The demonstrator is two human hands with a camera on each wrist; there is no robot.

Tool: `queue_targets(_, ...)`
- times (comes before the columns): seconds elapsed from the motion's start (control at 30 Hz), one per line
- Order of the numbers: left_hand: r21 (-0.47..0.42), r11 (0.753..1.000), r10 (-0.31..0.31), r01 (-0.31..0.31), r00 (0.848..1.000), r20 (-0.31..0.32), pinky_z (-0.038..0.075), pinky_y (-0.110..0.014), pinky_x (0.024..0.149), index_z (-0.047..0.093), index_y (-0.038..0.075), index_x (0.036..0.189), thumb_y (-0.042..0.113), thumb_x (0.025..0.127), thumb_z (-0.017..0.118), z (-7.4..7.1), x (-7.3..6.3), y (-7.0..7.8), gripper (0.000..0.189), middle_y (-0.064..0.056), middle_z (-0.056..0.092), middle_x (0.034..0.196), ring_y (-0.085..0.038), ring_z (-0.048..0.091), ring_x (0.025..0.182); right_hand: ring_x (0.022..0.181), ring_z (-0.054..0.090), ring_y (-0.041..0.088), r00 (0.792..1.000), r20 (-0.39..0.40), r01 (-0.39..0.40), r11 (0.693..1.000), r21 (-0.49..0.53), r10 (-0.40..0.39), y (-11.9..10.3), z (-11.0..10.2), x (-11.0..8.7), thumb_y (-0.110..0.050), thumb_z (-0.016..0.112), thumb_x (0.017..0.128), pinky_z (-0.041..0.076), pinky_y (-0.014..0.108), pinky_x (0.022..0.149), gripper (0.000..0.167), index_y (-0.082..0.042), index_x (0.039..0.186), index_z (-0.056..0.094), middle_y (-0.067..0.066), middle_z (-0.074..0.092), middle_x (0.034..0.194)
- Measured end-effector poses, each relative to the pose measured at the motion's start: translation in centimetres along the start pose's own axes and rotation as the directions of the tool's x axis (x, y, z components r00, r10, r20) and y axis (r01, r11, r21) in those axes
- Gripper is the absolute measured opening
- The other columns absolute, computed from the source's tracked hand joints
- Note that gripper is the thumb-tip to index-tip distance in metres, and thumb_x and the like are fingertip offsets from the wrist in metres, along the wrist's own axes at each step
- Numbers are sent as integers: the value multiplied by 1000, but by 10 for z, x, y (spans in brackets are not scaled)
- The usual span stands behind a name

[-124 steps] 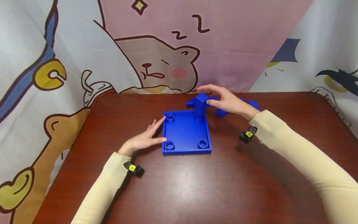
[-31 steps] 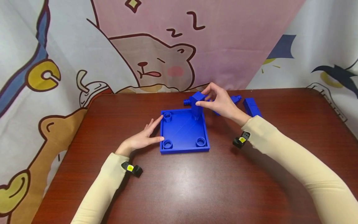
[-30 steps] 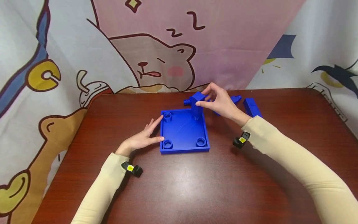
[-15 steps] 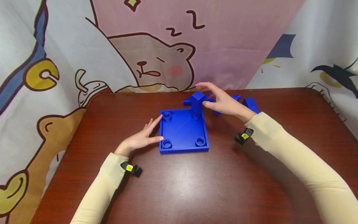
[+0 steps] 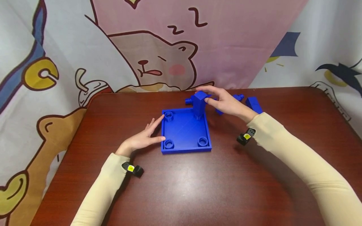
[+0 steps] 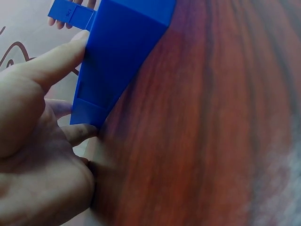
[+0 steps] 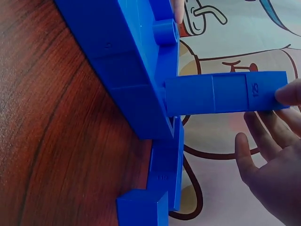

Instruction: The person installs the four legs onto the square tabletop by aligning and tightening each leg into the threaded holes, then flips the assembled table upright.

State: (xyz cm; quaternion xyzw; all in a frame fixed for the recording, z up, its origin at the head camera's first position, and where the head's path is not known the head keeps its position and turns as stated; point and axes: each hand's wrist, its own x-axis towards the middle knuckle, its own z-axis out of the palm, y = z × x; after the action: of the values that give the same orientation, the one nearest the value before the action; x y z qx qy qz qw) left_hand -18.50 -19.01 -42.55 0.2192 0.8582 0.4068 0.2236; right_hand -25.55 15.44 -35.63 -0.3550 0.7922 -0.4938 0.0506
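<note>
Blue post stood upright in the far right corner socket of the blue tray, just above the middle of the head view. The right hand touched its top with thumb and fingertips; the right wrist view showed the fingers fairly straight and spread, only one tip on the post's end, so the hold looked loose, a light touch and not a clamp. The left hand lay flat on the table, its straight fingers pressed against the tray's left wall to steady it.

Three round sockets in the other corners were bare. More blue pieces lay on the table behind the right hand, toward the upper right, near the cartoon curtain.

By my judgement, the step in hand was seating the first post. A next move would call for a firm downward press to check the fit, while the left hand braces the tray against sliding.
</note>
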Motion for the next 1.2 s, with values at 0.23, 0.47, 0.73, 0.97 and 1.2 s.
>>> queue_targets(0.23, -1, 1000, -9, 9, 1000, 1, -6, -63, 108, 1, 32, 156, 37, 95, 60, 0, 0, 0, 85, -1, -3, 162, -28, -17, 143, 117, 52, 30, 995, -90, -43, 999, -19, 41, 1, 2, -2, -3, 65, 91, 39, 53, 97, 40, -2, 131, 56, 14, 55, 129)
queue_targets(0.47, 4, 1000, -8, 8, 1000, -1, -6, -63, 108, 1, 31, 156, 35, 96, 60, -1, 1, 1, 85, 0, -2, 162, -29, -17, 143, 106, 59, 24, 984, -164, -88, 993, -80, 74, 1, 3, -3, -10, 70, 89, 44, 44, 89, 39, -5, 126, 60, 11, 63, 117)
queue_targets(0.73, -57, 998, -15, 14, 1000, -5, -6, -69, 104, 3, 31, 156, 33, 95, 62, 3, 0, 1, 85, 0, -2, 162, -28, -18, 143, 95, 63, 24, 967, -249, -80, 990, -116, 49, 0, 12, -3, -10, 74, 86, 48, 47, 84, 34, -3, 118, 64, 12, 68, 103)
queue_targets(0.97, -89, 996, -7, 4, 1000, -26, -8, -68, 104, 8, 29, 157, 30, 94, 64, 5, -2, 0, 84, 1, 1, 162, -28, -18, 143, 92, 64, 25, 948, -316, -82, 982, -171, 25, -4, 21, -3, -10, 77, 83, 49, 43, 84, 33, -2, 113, 64, 12, 68, 101)
queue_targets(1.2, -75, 997, 6, -8, 1000, -31, -7, -70, 103, 7, 25, 157, 26, 95, 63, 5, -1, 4, 84, -2, 1, 162, -30, -17, 143, 94, 64, 25, 932, -357, -131, 978, -164, 65, -7, 24, -3, -12, 77, 84, 49, 46, 86, 33, -3, 113, 64, 13, 68, 103)
